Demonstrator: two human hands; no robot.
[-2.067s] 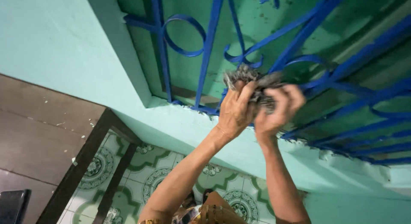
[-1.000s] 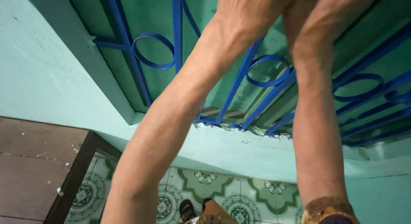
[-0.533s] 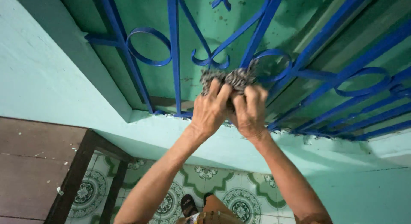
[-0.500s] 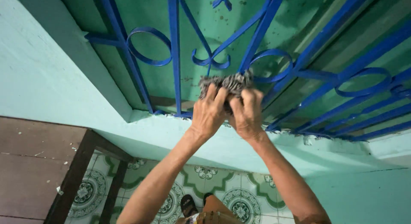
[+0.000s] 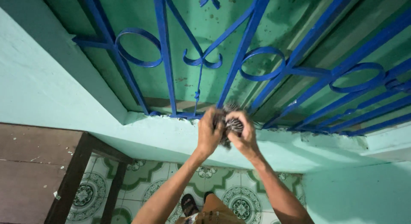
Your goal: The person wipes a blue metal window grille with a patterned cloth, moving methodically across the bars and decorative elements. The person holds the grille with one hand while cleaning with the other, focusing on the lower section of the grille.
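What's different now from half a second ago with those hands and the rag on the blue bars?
Both hands, left hand and right hand, have slid the grey striped rag down the slanted bar of the blue window grille, from beside the ring to near the sill. Both still grip it, nothing let go. The wooden table and patterned floor tiles are as before.

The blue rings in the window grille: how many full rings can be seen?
3. One ring is at the left, one ring is above the hands near the middle, and one ring is at the right. More may lie past the right edge.
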